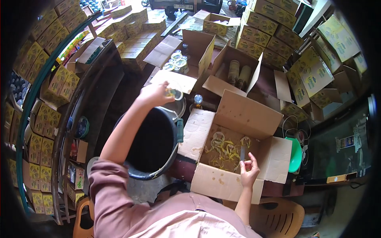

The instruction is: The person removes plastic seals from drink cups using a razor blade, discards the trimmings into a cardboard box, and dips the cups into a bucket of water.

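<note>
Reaching past a wide black bucket (156, 174) left of the frame's centre with the left hand (155, 94), and gripping with curled fingers a small round container (174, 92) in the upper middle. Showing a pale circular edge on this container, with yellow and green markings within the ring; turning a round end toward the camera, too foreshortened for telling its long axis. Holding it just beside the pale flap of a rear carton (172, 80) holding similar round-topped containers (176, 62). Pinching between thumb and fingers of the right hand (249, 170), right of centre, a narrow grey blade (242, 154), flat and straight-sided. Pointing this blade toward the top of the frame, with its long axis running nearly vertical. Holding it over a spotted front carton (248, 113), just beside curled yellow and whitish strips (222, 150) lying loose on the bottom.
</note>
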The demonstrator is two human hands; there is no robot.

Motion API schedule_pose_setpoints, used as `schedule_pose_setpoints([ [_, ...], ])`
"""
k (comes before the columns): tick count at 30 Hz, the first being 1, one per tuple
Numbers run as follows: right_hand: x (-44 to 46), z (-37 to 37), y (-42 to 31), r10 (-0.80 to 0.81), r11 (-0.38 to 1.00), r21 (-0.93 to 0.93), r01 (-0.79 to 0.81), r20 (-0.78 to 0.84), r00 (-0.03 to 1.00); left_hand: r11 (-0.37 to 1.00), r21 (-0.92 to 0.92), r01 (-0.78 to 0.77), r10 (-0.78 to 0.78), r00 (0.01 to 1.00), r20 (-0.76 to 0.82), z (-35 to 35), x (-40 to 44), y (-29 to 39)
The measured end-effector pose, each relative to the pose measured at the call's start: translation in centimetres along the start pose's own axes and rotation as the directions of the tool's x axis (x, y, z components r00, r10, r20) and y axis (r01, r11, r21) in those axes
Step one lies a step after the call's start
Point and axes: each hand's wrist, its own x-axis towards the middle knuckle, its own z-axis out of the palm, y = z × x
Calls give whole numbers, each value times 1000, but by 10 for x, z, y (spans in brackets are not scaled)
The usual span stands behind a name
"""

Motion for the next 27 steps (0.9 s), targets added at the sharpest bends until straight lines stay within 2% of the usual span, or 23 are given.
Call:
schedule_pose_setpoints([
  [2,-1,3,-4,34,999,-39,-34,2,999,980,13,-201,201,976,-88,40,58,10],
  [4,-4,8,-3,43,998,-52,-44,-24,999,946,218,-241,212,966,145,53,96,53],
  [6,-7,12,8,52,995,-85,-55,-36,998,751,576,-324,198,942,272,77,127,87],
  [8,-11,14,3,60,993,-95,-64,-52,997,601,698,-388,170,916,362,115,155,99],
  [10,-14,15,8,33,994,-98,-42,-96,995,283,843,-458,148,889,434,199,206,87],
  [12,-16,13,1,99,990,-91,-109,-107,989,330,777,-535,91,838,538,211,205,94],
  [16,-17,14,-3,129,984,-102,-146,-159,979,295,694,-656,217,754,620,244,205,93],
  [18,-15,14,-1,136,983,-98,-154,-170,976,352,631,-691,189,713,675,283,220,90],
  [19,-14,15,-2,129,983,-109,-150,-178,976,293,655,-696,215,716,664,305,224,87],
  [20,-12,17,-1,123,982,-119,-147,-184,975,316,691,-650,180,756,629,320,228,95],
  [21,-12,19,4,119,986,-93,-139,-195,974,218,708,-672,163,740,653,332,233,98],
  [23,-5,24,0,117,986,-95,-137,-191,975,168,682,-712,95,701,707,388,252,94],
  [26,1,30,-3,110,986,-109,-130,-170,979,148,647,-748,76,661,746,397,259,91],
  [27,3,32,-3,106,985,-115,-126,-166,980,147,665,-732,42,677,735,426,273,85],
])
